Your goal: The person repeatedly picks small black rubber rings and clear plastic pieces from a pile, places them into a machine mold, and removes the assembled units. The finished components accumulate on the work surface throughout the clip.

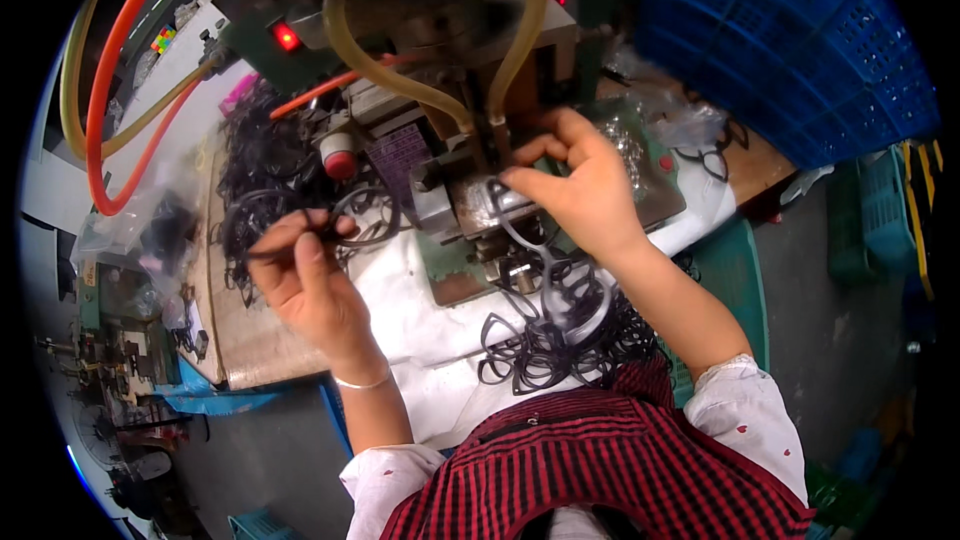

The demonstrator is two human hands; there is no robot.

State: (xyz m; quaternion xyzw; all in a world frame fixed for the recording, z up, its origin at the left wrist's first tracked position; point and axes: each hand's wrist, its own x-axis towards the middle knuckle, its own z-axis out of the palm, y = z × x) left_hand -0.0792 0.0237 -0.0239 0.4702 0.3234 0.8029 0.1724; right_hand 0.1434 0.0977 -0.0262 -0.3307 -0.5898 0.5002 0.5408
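L hand (310, 285) w/ blk frame (380, 239), R hand (588, 188) nr machine (472, 206)

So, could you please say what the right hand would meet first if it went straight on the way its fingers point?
Most likely the fitting at the lower end of a yellowish tube, just ahead of the right hand, though depth is unclear.

Both hands (318, 292) (588, 188) apart, apparently half-curled.
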